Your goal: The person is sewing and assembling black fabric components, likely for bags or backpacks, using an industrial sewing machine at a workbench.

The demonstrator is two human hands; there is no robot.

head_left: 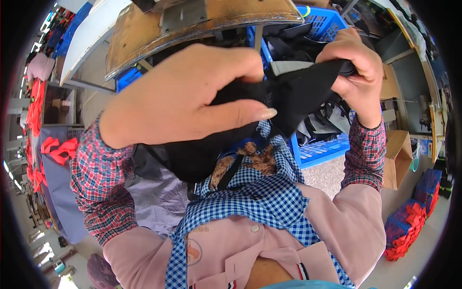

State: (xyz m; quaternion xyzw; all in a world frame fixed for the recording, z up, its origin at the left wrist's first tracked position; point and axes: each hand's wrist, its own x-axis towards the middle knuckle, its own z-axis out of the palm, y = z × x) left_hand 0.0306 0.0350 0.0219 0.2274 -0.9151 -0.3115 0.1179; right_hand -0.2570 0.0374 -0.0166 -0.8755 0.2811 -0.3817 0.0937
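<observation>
Both my hands are raised in front of my chest with a black fabric piece (pixel 308 91) stretched between them. My left hand (pixel 183 101) grips its near left part, thumb on top and fingers curled behind the cloth. Gathered at the upper right, my right hand (pixel 358 72) pinches the other end between thumb and bent fingers. More of the dark cloth hangs below my left hand, over my blue checked apron (pixel 245 202). What shape the piece has when spread out cannot be seen.
A worn wooden table (pixel 231 17) stands ahead. Blue plastic crates (pixel 325 154) with black pieces are beyond my hands and to the right, near a cardboard box (pixel 397 159). Red fabric pieces (pixel 409 226) lie at the far right. Grey sheeting (pixel 161 176) spreads at my left; another person (pixel 41 66) is farther off.
</observation>
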